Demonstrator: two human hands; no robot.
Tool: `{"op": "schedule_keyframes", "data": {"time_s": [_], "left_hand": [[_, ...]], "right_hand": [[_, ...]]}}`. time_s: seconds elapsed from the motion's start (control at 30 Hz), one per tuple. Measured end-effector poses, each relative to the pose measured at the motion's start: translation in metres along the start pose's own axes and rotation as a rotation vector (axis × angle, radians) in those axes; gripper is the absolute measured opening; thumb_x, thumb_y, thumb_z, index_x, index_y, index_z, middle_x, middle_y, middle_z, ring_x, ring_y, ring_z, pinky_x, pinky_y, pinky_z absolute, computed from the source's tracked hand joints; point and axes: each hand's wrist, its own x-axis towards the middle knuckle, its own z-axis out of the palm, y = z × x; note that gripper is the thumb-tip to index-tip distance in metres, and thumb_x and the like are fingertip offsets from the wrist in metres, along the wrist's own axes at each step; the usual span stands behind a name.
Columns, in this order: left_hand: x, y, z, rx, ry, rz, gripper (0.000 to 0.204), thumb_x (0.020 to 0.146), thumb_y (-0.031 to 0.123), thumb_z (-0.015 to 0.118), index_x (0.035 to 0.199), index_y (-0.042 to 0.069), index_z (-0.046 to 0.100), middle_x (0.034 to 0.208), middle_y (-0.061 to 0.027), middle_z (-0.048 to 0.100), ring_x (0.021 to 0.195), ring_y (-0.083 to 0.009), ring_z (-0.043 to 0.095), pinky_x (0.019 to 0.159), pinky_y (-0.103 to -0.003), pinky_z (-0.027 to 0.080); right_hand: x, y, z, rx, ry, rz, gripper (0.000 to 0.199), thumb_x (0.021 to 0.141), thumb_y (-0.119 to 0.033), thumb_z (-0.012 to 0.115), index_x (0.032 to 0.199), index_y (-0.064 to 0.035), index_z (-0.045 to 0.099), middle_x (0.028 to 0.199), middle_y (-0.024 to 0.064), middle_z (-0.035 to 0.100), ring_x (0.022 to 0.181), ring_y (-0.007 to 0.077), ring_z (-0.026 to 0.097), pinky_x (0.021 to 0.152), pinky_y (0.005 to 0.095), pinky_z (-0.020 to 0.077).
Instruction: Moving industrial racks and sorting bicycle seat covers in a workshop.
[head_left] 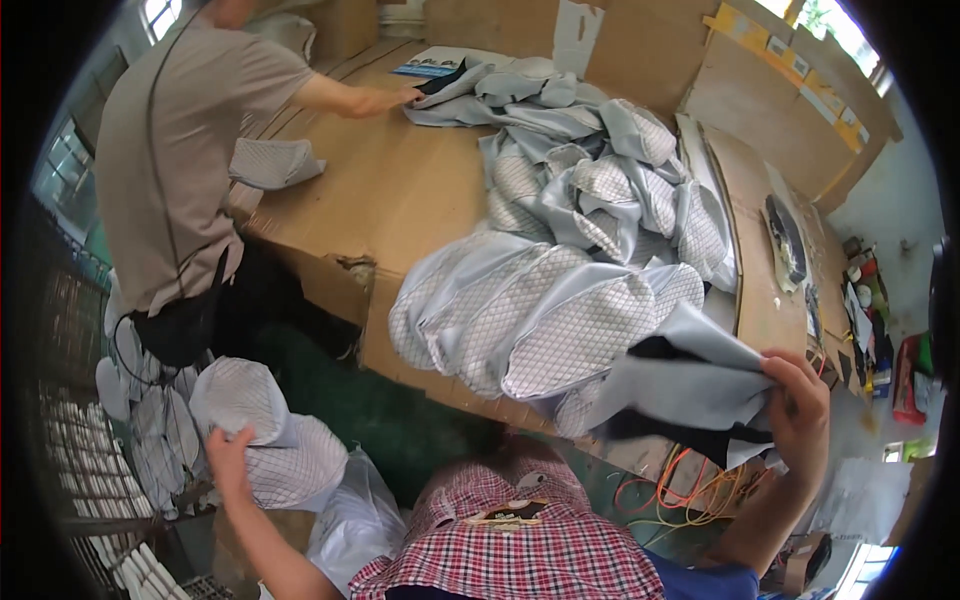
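My left hand (232, 462) grips the edge of a white quilted fabric cover (296, 460), low at the left beside a rack. At the right, my right hand (798, 405) pinches a grey fabric piece with black parts (680, 390), held at the table's near edge and slightly blurred. Just beyond that piece, a row of puffy quilted covers (560, 315) lies side by side on the table. Behind them rises a loose heap of grey and quilted covers (610, 190).
The table is topped with cardboard (390, 190). Across at the left, a co-worker (190, 150) reaches to the heap's far end, near a separate quilted piece (275, 163). Orange and yellow cables (690, 490) coil below the near edge. A white plastic bag (357, 525) stands low left.
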Motion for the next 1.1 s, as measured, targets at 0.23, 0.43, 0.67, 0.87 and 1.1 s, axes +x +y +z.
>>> {"op": "schedule_keyframes", "data": {"time_s": [0.23,0.43,0.67,0.87,1.1], "left_hand": [[-0.048,-0.037,0.07,0.546,-0.297,0.246,0.027,0.062,0.016,0.061,0.082,-0.001,0.058,0.088,-0.0206,0.057,0.082,-0.038,0.055,0.073,-0.041,0.044],[-0.085,-0.004,0.11,0.452,-0.837,0.467,0.07,0.06,0.008,0.062,0.125,0.01,0.038,0.099,-0.0204,0.059,0.09,-0.0359,0.057,0.077,-0.04,0.045],[-0.092,0.05,0.292,0.108,-1.167,0.227,0.055,0.068,0.015,0.066,0.119,0.003,0.048,0.086,-0.0074,0.06,0.076,-0.0129,0.055,0.07,-0.028,0.044],[-0.109,0.052,0.394,0.125,-0.911,0.365,0.035,0.065,0.023,0.066,0.091,0.0,0.062,0.078,-0.0126,0.064,0.07,-0.0197,0.06,0.065,-0.033,0.045],[-0.118,0.107,0.207,-0.098,-0.757,0.236,0.016,0.07,0.014,0.06,0.077,0.0,0.063,0.063,-0.0037,0.058,0.06,-0.0091,0.052,0.056,-0.024,0.042]], "right_hand": [[-0.033,-0.015,0.014,0.085,-0.282,0.09,0.043,0.06,0.007,0.047,0.102,0.0012,0.054,0.095,0.0161,0.058,0.09,0.0305,0.056,0.083,0.0333,0.0415],[-0.053,0.006,0.013,0.126,-0.279,0.128,0.042,0.06,0.006,0.048,0.101,0.0015,0.054,0.093,0.0164,0.058,0.089,0.0305,0.057,0.081,0.0318,0.0426],[-0.099,0.054,0.008,0.184,-0.223,0.247,0.042,0.06,0.009,0.047,0.101,0.0021,0.054,0.094,0.0146,0.058,0.094,0.0271,0.056,0.086,0.0296,0.04],[-0.124,0.081,-0.005,0.205,-0.172,0.245,0.041,0.06,0.009,0.046,0.1,0.003,0.054,0.093,0.0143,0.057,0.09,0.0244,0.056,0.083,0.0283,0.0404],[-0.105,0.075,-0.014,0.25,-0.158,0.045,0.041,0.06,0.005,0.048,0.101,0.003,0.055,0.098,0.0155,0.058,0.094,0.0257,0.055,0.087,0.0328,0.0388]]}}
